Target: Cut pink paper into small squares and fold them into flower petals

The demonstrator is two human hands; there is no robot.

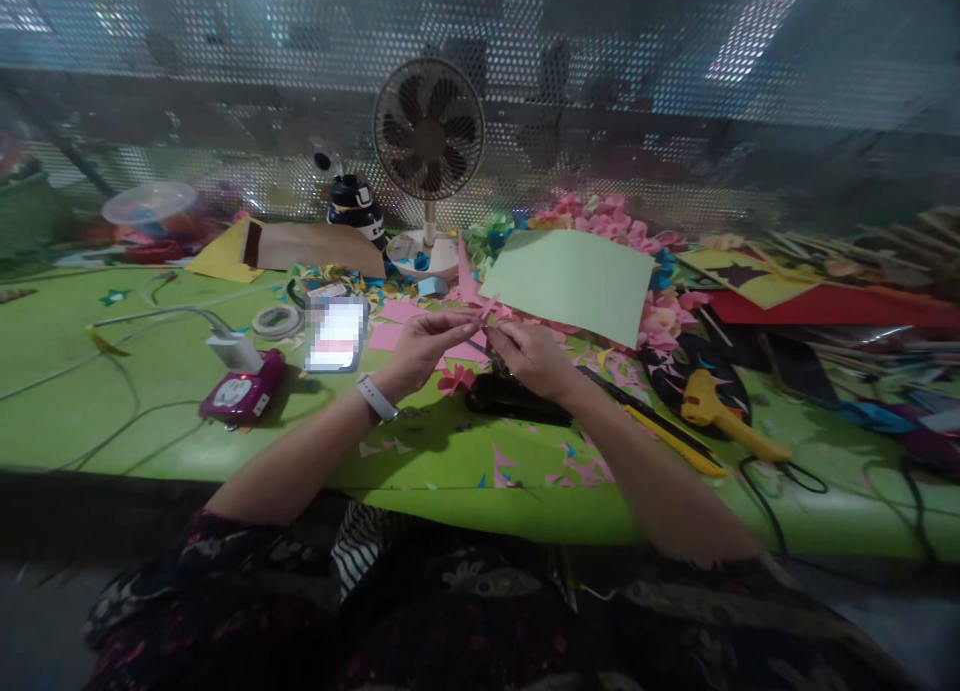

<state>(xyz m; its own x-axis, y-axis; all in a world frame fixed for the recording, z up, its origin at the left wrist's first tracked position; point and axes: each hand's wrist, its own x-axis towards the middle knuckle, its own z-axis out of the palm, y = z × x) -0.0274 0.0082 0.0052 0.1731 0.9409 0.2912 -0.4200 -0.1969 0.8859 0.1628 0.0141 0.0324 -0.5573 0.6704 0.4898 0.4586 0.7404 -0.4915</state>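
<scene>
Over the middle of the green table my left hand (431,346) pinches a small pink paper piece (489,309) between thumb and fingers. My right hand (531,353) meets it there, fingers closed at the piece's lower end; a thin dark thing shows beside its fingers, too small to name. Pink paper squares (397,312) lie behind and under my left hand. Below the hands are a red-pink paper flower (455,379) and a black object (517,401). A light green sheet (574,279) lies just behind my right hand.
A lit phone (337,334), tape roll (277,321) and purple power adapter (244,389) with cables are left. A fan (430,136) stands behind. To the right lie a yellow cutter (675,441) and yellow glue gun (731,421). Paper scraps litter the green table (172,441).
</scene>
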